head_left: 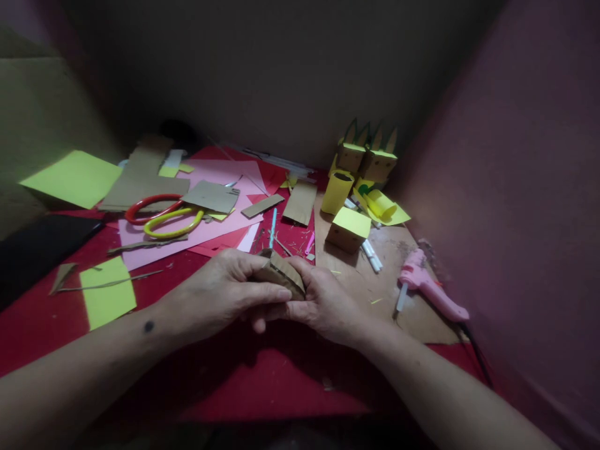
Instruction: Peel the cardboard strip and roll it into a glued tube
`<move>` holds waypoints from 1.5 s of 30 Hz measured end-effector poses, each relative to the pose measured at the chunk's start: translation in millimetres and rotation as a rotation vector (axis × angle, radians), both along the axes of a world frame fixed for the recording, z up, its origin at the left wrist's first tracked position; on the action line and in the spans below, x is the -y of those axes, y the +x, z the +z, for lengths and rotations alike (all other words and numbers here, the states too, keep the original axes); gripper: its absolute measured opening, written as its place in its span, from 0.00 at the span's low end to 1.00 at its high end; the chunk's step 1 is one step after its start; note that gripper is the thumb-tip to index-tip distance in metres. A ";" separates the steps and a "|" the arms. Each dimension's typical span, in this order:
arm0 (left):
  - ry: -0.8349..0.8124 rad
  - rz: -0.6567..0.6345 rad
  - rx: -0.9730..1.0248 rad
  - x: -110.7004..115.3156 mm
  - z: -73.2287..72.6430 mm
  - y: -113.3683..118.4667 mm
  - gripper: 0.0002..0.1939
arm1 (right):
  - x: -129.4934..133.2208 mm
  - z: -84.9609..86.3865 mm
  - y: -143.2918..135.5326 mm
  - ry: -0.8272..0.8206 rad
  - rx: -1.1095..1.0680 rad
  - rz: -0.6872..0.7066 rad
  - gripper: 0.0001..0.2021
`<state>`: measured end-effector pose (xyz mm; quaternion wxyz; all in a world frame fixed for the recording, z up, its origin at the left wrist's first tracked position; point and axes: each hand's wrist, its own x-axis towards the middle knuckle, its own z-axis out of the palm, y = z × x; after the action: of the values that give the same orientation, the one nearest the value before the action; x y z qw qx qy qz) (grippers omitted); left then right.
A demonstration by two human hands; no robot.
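Observation:
Both hands meet at the middle of the view around a small folded piece of brown cardboard (pixel 284 275). My left hand (pixel 234 289) grips its left side, with the thumb laid along the near edge. On the right end, my right hand (pixel 323 299) has its thumb on top and its fingers curled underneath. The cardboard's underside and several fingertips are hidden. Just beyond it lie a light blue stick (pixel 272 229) and a flat cardboard rectangle (pixel 300 202). A yellow-topped cardboard box (pixel 349 229) stands to the far right of the hands.
Scissors (pixel 173 223) with red and yellow handles lie on pink paper (pixel 159 247) at left. A pink glue gun (pixel 434 287) rests on a brown board (pixel 398 322) at right, beside the wall. Yellow paper (pixel 109 292) and cardboard scraps cover the red table (pixel 262 387).

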<state>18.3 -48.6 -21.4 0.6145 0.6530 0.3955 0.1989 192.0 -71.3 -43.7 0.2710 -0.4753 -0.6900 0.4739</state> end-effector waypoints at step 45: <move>0.431 0.390 0.272 -8.6 16.1 -13.4 0.18 | -7.0 -17.7 4.3 -0.612 -0.879 0.186 0.17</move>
<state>4.9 -40.0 -5.2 0.4594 0.6476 0.3761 0.4777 196.4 -64.2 -61.3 0.3403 -0.2265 -0.3810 0.8293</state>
